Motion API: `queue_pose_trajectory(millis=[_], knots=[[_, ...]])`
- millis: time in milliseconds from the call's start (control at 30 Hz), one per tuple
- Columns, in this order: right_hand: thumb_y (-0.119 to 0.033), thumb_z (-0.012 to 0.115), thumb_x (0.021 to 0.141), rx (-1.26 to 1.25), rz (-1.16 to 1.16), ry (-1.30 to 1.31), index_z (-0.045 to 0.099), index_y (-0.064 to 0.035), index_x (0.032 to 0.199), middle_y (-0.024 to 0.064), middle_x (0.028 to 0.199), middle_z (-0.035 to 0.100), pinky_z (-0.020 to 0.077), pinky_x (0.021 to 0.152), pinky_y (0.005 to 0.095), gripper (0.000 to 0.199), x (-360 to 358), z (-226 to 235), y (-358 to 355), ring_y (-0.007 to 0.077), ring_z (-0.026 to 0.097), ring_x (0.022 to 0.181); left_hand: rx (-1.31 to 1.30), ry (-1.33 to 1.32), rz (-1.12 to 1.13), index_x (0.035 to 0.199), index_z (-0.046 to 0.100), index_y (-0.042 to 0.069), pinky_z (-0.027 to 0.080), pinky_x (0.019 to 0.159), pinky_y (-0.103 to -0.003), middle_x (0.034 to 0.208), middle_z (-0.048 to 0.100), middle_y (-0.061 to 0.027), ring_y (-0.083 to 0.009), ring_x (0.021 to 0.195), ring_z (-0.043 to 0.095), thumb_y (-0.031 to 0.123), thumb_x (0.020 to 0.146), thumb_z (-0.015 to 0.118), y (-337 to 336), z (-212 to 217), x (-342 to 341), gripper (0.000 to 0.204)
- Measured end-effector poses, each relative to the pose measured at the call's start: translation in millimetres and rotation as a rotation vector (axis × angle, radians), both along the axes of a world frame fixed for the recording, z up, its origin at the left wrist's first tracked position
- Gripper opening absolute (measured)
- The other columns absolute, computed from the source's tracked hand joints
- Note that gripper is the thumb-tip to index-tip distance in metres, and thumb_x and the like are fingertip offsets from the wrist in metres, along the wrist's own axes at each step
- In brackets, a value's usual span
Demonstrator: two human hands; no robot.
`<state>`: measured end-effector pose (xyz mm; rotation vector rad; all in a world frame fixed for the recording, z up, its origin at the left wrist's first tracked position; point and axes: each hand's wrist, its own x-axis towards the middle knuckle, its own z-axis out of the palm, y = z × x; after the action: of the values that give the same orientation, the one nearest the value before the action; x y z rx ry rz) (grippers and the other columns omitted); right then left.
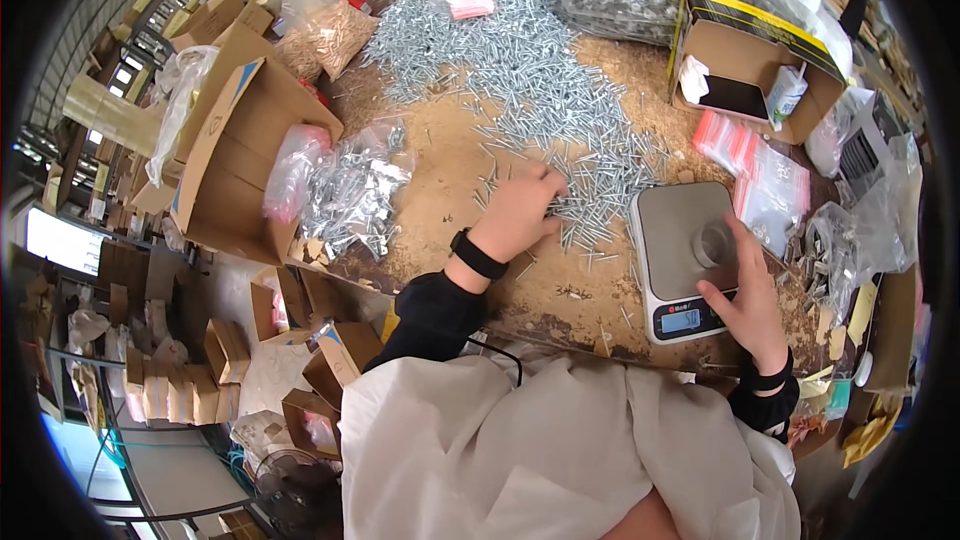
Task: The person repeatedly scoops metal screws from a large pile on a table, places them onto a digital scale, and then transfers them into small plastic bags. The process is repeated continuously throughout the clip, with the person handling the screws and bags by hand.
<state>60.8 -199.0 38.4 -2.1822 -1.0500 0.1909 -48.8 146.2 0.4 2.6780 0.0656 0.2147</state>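
My left hand [517,208] is at the near edge of a large heap of silver screws [530,60], its fingers bent down and slightly blurred. Its thumb and forefinger are apart, with loose screws just beyond them. On the right, a digital scale [683,225] with a grey plate and a lit display lies flat. A small round cup [711,244] rests on its plate. My right hand [748,290] is open beside the cup, with the fingers along its right side and the thumb below it, over the scale's near edge. Whether the fingers touch the cup is hard to tell.
Left of the heap lie small shiny metal packets [360,190] beside an open cardboard box [235,165]. A bag of wooden dowels [330,30] stands behind. Red-edged clear zip bags [770,185] lie right of the scale, below an open box [760,60] holding a bottle.
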Motion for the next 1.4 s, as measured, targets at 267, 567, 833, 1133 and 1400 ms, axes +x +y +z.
queue_pose_trajectory(millis=[267,567,833,1133,1400], knots=[[-0.008,0.075,0.079,-0.028,0.011,-0.071,0.038,-0.001,0.147,0.0207,0.138,0.05,0.0338,0.113,0.0446,0.078,3,-4,0,0.0391,0.046,0.13,0.418,-0.18,0.063,0.105,0.058,0.009,0.052,0.068,-0.038,0.095,0.057,-0.0099,-0.0284,0.082,0.065,0.012,0.078,0.075,-11,-22,8,0.032],[-0.013,0.077,0.078,-0.07,0.0,-0.175,0.042,-0.0058,0.144,0.0177,0.127,0.056,0.0261,0.117,0.0569,0.076,2,-6,2,0.0386,0.05,0.125,0.652,-0.147,0.032,0.096,0.055,0.007,0.052,0.063,-0.034,0.089,0.059,-0.0074,-0.0236,0.073,0.066,0.014,0.083,0.066,-24,-22,2,0.018],[-0.012,0.077,0.076,-0.06,-0.009,-0.163,0.044,-0.0065,0.143,0.0177,0.128,0.057,0.025,0.118,0.0563,0.075,1,-2,3,0.0371,0.051,0.126,0.422,-0.15,-0.039,0.103,0.056,0.006,0.053,0.063,-0.038,0.087,0.064,-0.0105,-0.0312,0.075,0.067,0.014,0.087,0.067,-8,-12,8,0.021],[-0.015,0.081,0.073,-0.04,-0.036,-0.149,0.055,-0.0077,0.135,0.0145,0.121,0.064,0.0284,0.117,0.0541,0.068,3,2,6,0.0346,0.057,0.12,-0.231,-0.2,-0.122,0.112,0.064,0.004,0.055,0.072,-0.036,0.098,0.069,-0.0145,-0.0285,0.08,0.069,0.015,0.093,0.07,-31,49,31,0.023],[-0.018,0.083,0.069,0.031,0.031,-0.204,0.057,-0.0097,0.133,0.0114,0.117,0.067,0.0336,0.112,0.0534,0.07,7,-5,20,0.0323,0.059,0.116,-0.104,-0.289,-0.509,0.105,0.065,0.007,0.053,0.074,-0.041,0.097,0.067,-0.0095,-0.031,0.084,0.066,0.017,0.088,0.072,-114,39,59,0.022]])
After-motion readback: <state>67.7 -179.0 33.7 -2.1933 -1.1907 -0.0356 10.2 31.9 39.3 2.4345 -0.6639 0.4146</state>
